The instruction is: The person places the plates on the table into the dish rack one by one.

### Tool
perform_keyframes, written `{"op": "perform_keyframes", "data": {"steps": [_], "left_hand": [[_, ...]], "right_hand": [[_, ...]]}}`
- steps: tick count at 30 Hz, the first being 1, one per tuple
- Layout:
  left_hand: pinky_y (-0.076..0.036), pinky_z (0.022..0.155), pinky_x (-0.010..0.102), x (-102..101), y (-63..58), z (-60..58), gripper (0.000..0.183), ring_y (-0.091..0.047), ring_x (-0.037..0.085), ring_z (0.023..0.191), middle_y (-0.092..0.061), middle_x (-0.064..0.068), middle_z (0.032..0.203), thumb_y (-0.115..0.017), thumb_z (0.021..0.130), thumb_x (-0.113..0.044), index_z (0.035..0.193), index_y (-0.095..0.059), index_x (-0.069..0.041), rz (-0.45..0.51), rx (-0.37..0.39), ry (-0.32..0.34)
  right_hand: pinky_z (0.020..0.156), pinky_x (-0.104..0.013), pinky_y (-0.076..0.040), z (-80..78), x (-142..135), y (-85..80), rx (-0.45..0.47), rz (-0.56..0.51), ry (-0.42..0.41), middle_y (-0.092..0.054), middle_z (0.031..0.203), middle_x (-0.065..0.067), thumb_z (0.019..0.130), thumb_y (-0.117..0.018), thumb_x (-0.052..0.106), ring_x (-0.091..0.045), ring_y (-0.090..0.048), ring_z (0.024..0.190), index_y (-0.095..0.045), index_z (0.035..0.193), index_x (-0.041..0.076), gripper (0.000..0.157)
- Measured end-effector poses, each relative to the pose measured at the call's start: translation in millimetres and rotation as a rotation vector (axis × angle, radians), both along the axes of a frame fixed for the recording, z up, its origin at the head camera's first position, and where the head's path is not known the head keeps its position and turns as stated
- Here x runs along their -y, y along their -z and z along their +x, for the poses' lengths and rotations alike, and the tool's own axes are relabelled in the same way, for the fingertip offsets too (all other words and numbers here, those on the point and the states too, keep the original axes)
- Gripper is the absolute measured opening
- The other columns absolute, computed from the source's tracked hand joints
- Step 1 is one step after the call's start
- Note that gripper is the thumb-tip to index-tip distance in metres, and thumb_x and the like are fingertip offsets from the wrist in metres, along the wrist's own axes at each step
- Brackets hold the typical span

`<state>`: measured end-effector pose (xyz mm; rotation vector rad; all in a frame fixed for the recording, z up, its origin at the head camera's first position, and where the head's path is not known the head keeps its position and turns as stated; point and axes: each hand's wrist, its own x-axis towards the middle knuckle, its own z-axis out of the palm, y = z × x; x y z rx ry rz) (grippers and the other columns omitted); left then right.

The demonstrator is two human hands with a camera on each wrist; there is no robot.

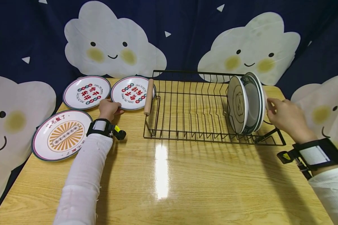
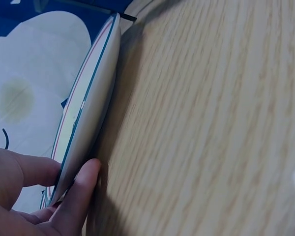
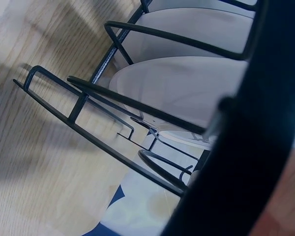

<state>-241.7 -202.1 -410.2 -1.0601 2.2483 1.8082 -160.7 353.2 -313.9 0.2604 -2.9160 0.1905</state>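
The work in hand looks to be racking plates, and the step appears to be taking up one more. The left hand [image 1: 108, 109] pinches the near-left rim of a white plate with red lettering [image 1: 133, 93]; in the left wrist view its fingers close on the edge from both faces. That plate lies on the bench [image 1: 202, 178], just left of the wire dish rack [image 1: 169, 138], its right edge close by the wooden handle [image 1: 148, 97]. At the rack's other end, the right hand [image 1: 287, 115] has its fingers at the outer side of the racked dishes; the wrist strap blocks much of that view, so I cannot tell whether they grasp a dish or the rack, or only rest there.

The next move seems to call for a firm pinch, a lift clear of the wooden handle, and a turn onto edge to suit a slot. A patterned plate [image 1: 236, 106] and a deeper dish [image 1: 253, 103] stand on edge at the rack's right end.

A second red-lettered plate [image 1: 85, 92] and an orange-rayed plate [image 1: 62, 136] lie further left. The bench is light wood grain with a bright glare streak near its middle; behind hangs a navy curtain [image 1: 183, 18] printed with smiling clouds and small white triangles.
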Motion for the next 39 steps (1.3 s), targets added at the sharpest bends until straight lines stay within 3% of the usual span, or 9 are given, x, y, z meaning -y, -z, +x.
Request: {"op": "perform_keyframes", "data": {"steps": [10,21,39], "left_hand": [[-0.056,0.064,0.020,-1.8,-5.9,4.0,0.052,-0.061,0.007,0.055,-0.049,0.006,0.099,-0.051,0.088,-0.004,0.138,-0.037,-0.003,0.018,-0.012,-0.005],[-0.056,0.061,0.020,-3.7,-9.6,7.1,0.053,-0.060,0.008,0.054,-0.048,0.005,0.099,-0.049,0.088,-0.001,0.139,-0.035,-0.004,0.093,-0.051,-0.062],[-0.055,0.064,0.018,-4.1,-18.1,14.1,0.060,-0.061,0.009,0.069,-0.049,0.003,0.104,-0.047,0.089,0.000,0.144,-0.026,-0.011,0.265,-0.111,-0.118]], "right_hand": [[0.054,-0.054,-0.040,0.1,2.2,-1.2,0.004,0.001,0.011,-0.058,0.083,-0.027,0.083,-0.052,0.009,-0.041,-0.052,0.070,-0.054,0.116,-0.008,0.037],[0.055,-0.056,-0.040,0.5,2.5,-1.1,-0.011,-0.005,0.014,-0.059,0.084,-0.028,0.082,-0.051,0.008,-0.042,-0.053,0.071,-0.054,0.116,-0.009,0.039],[0.057,-0.056,-0.041,2.2,0.8,-0.2,-0.015,-0.023,0.011,-0.061,0.086,-0.030,0.082,-0.051,0.007,-0.045,-0.053,0.072,-0.054,0.117,-0.010,0.040]]}}
